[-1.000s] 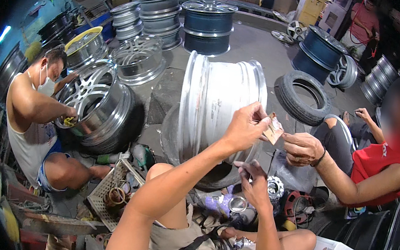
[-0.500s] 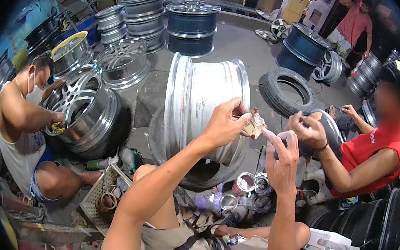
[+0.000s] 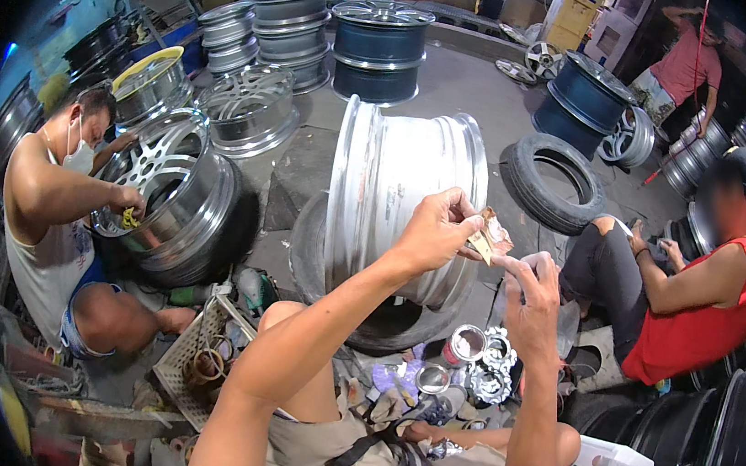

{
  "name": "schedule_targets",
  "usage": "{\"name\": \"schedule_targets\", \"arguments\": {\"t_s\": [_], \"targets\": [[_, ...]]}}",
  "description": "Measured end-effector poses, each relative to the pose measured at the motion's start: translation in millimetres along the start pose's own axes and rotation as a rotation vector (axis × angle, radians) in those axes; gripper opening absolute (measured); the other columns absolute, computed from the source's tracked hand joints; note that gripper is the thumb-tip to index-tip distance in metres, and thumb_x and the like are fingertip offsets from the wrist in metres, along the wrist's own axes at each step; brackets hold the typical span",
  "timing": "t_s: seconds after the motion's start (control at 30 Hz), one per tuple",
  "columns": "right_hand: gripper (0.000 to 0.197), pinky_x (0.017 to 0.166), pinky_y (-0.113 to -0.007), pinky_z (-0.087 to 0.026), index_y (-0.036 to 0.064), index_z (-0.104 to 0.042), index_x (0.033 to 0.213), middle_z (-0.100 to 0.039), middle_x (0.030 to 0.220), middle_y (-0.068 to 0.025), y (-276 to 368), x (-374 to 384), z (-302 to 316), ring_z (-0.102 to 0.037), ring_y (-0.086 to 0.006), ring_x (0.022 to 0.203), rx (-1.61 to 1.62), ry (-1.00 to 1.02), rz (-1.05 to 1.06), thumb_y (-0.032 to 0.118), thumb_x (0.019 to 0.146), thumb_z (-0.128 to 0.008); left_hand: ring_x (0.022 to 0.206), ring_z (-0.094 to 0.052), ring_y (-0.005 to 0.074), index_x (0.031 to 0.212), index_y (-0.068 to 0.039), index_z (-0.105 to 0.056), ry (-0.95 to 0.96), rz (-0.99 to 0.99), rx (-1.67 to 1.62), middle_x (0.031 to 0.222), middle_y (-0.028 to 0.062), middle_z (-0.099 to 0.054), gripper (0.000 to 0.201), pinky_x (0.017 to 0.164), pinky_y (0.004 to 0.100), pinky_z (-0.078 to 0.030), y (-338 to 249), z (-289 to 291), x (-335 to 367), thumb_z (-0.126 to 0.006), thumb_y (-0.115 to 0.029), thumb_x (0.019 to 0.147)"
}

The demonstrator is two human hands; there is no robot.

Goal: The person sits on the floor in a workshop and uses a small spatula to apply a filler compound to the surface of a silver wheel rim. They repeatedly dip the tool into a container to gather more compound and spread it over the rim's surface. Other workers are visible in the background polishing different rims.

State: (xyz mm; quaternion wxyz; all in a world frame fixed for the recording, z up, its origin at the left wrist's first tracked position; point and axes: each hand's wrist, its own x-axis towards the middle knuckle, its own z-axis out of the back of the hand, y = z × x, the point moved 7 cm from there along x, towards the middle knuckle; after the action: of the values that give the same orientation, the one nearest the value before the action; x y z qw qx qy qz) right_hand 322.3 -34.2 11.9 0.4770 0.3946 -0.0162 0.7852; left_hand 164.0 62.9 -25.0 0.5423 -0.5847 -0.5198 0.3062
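My left hand [image 3: 438,229] pinches a small creased piece of card [image 3: 491,235], cream and brown with a pinkish-grey smear. Just right of it is my right hand [image 3: 532,293], its fingers bent and apart, pale residue on the tips. One right fingertip is at the card's lower edge; whether it touches is hard to tell. Behind both hands stands a wheel rim [image 3: 409,177] on its side, its barrel silver with whitish patches. It rests on a dark tyre [image 3: 311,249], partly hidden by my left forearm.
Open cans [image 3: 467,343] and crumpled foil [image 3: 494,380] sit below my right hand. A plastic basket [image 3: 194,351] is at left. One person [image 3: 56,188] works on a rim at left; another in red [image 3: 706,299] sits at right. A loose tyre [image 3: 555,182] lies beyond.
The view has shifted, so the surroundings appear farther right. The card has turned in my left hand. The person in red has drawn a raised hand down and back, away from my hands.
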Motion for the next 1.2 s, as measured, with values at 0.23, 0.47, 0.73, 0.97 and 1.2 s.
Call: {"name": "schedule_targets", "arguments": {"t_s": [0.23, 0.47, 0.73, 0.97, 1.2], "targets": [[0.026, 0.071, -0.029, -0.044, 0.0022, -0.070, 0.116, -0.056, 0.084, -0.0071, -2.4, 27.0, -41.9, -0.054, -0.0149, 0.076, 0.590, 0.129, -0.191, 0.010, 0.099, -0.052, 0.079, -0.070, 0.0149, 0.093, 0.001, -0.056, -0.479, -0.416, 0.154, 0.091, 0.0105, -0.066, 0.011, 0.066, 0.0309, -0.065, -85.7, 90.2, -7.6, -0.060, -0.007, 0.099], [0.033, 0.063, -0.030, -0.047, 0.0047, -0.070, 0.125, -0.061, 0.067, -0.0088, 27.8, 110.8, -153.4, -0.057, -0.0132, 0.062, 0.741, 0.282, -0.312, 0.014, 0.098, -0.052, 0.084, -0.071, 0.0197, 0.098, 0.001, -0.056, -0.702, -0.480, 0.071, 0.099, 0.0152, -0.068, 0.012, 0.072, 0.0309, -0.063, -110.0, 170.3, -37.3, -0.059, -0.009, 0.101], [0.030, 0.079, -0.046, -0.052, 0.0074, -0.074, 0.115, -0.070, 0.092, -0.0258, 44.3, 149.5, -177.8, -0.069, -0.0417, 0.083, 0.446, 0.100, -0.027, 0.010, 0.092, -0.054, 0.085, -0.070, 0.0186, 0.099, 0.002, -0.056, -0.709, -0.444, 0.134, 0.100, 0.0146, -0.068, 0.015, 0.072, 0.0315, -0.064, -117.9, 191.8, -57.9, -0.061, -0.012, 0.101], [0.032, 0.083, -0.050, -0.052, 0.0081, -0.074, 0.115, -0.070, 0.093, -0.0263, 35.3, 164.0, -184.8, -0.067, -0.0452, 0.087, 0.276, 0.137, -0.007, 0.010, 0.092, -0.053, 0.084, -0.070, 0.0178, 0.099, 0.001, -0.057, -0.673, -0.422, 0.134, 0.097, 0.0126, -0.067, 0.015, 0.072, 0.0321, -0.064, -118.0, 185.4, -57.1, -0.062, -0.012, 0.100], [0.033, 0.080, -0.050, -0.053, 0.0068, -0.073, 0.117, -0.070, 0.088, -0.0278, 46.3, 132.4, -177.0, -0.068, -0.0449, 0.083, 0.281, 0.192, -0.026, 0.006, 0.089, -0.055, 0.084, -0.070, 0.0169, 0.098, 0.001, -0.057, -0.641, -0.422, 0.127, 0.096, 0.0123, -0.067, 0.013, 0.072, 0.0315, -0.064, -118.6, 182.6, -56.8, -0.061, -0.011, 0.100]]}}
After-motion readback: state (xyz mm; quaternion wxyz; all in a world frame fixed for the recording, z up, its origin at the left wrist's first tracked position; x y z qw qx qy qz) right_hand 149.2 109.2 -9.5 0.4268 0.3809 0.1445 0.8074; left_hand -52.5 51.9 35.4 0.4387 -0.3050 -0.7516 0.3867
